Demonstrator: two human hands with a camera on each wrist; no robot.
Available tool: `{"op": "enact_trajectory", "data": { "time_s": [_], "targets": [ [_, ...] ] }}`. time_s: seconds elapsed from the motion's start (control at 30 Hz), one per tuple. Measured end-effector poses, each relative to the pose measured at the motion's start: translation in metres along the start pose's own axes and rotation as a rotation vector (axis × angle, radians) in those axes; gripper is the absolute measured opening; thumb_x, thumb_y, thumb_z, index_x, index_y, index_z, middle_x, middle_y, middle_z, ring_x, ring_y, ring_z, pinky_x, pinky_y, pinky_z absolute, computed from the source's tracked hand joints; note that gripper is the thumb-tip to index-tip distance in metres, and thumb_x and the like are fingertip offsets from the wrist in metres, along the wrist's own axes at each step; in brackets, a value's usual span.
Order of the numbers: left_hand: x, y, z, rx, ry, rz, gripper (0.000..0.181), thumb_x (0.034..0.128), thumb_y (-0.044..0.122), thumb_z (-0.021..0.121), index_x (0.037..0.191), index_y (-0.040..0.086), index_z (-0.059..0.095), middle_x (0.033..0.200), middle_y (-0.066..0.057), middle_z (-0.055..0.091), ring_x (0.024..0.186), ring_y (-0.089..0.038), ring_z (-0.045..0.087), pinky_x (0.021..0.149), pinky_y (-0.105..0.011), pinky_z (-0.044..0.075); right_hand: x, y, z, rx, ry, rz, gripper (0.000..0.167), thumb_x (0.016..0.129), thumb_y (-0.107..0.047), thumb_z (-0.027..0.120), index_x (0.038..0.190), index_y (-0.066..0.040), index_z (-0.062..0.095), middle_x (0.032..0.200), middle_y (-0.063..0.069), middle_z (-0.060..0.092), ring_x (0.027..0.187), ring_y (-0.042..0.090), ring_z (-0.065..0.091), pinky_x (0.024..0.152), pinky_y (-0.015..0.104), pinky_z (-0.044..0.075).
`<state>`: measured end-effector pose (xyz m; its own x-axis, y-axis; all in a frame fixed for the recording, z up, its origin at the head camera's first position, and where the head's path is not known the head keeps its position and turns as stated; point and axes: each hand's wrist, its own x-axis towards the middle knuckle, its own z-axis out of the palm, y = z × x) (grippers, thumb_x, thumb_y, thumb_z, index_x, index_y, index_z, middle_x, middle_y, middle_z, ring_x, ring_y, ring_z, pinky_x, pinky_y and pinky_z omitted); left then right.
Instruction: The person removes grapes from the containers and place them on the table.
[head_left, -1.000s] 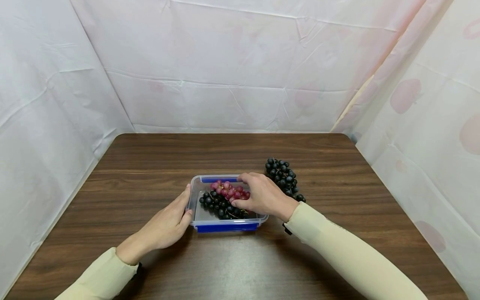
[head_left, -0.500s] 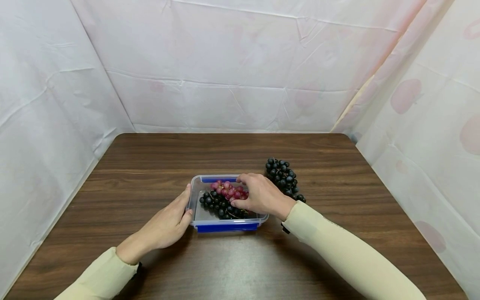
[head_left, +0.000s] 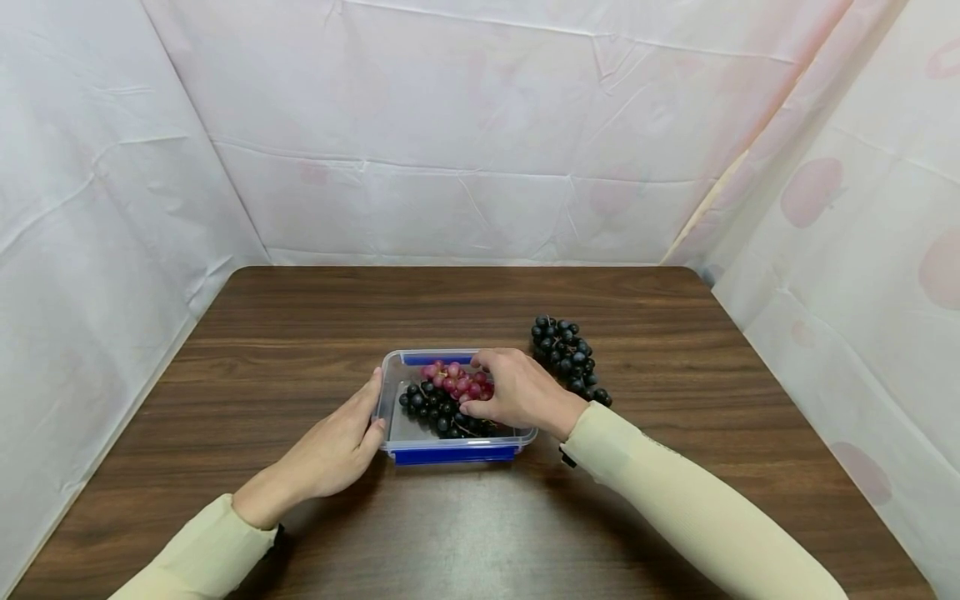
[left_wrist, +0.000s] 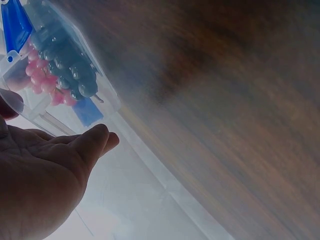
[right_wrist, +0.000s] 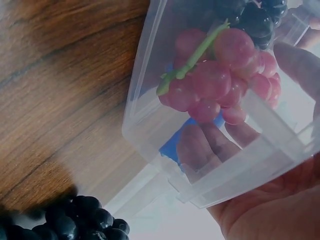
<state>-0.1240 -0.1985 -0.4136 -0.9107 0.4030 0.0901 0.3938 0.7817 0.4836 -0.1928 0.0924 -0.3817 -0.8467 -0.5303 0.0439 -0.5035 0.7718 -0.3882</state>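
Note:
A clear plastic container (head_left: 453,444) with blue clips holds a bunch of red grapes (head_left: 459,383) and a bunch of black grapes (head_left: 438,408). The left hand (head_left: 330,450) rests against its left wall, fingers extended along it and thumb near the rim. My right hand (head_left: 525,392) reaches in from the right, thumb and fingers curved round the right end of the red grapes. The right wrist view shows its fingertips (right_wrist: 197,147) through the clear wall, at the red grapes with a green stem (right_wrist: 192,60). Part of both bunches is hidden under that hand.
Outside the container, a second bunch of black grapes (head_left: 562,350) lies on the brown wooden table (head_left: 337,308), behind the right wrist. Pale printed sheets (head_left: 465,125) stand around the table's far and side edges.
The right hand has shifted slightly left, and the right end of the red grapes appears to move a little with it. The left hand and container stay put.

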Motion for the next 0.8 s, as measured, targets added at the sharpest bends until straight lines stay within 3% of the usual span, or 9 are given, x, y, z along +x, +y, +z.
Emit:
{"op": "enact_trajectory", "data": {
  "time_s": [0.37,0.6,0.8],
  "targets": [
    [0.0003,-0.0003,0.001,0.003,0.012,0.008,0.07,0.1052,0.017,0.048,0.163,-0.002,0.011,0.168,-0.018,0.02,0.15,-0.03,0.03,0.117,-0.051,0.033,0.0029,0.0016,0.0029,0.006,-0.015,-0.002,0.063,0.084,-0.048,0.082,0.13,-0.009,0.065,0.102,-0.002,0.07,0.079,0.006,0.061,0.072,0.029,0.053],
    [0.0,-0.0004,0.001,0.001,0.004,0.007,0.07,0.1056,0.017,0.047,0.163,-0.003,0.011,0.168,-0.018,0.018,0.151,-0.029,0.028,0.118,-0.051,0.032,0.0045,0.0013,0.0049,0.013,-0.013,-0.021,0.052,0.083,-0.048,0.083,0.118,-0.013,0.067,0.087,-0.007,0.066,0.072,0.007,0.06,0.066,0.029,0.052],
    [0.0003,0.0005,0.001,0.01,0.021,0.018,0.069,0.1054,0.016,0.047,0.162,-0.003,0.013,0.167,-0.02,0.021,0.15,-0.032,0.031,0.117,-0.053,0.034,0.0063,0.0005,0.0042,-0.012,-0.022,-0.022,0.046,0.084,-0.05,0.081,0.111,-0.015,0.068,0.085,-0.008,0.066,0.072,0.008,0.06,0.066,0.03,0.051]
  ]
}}
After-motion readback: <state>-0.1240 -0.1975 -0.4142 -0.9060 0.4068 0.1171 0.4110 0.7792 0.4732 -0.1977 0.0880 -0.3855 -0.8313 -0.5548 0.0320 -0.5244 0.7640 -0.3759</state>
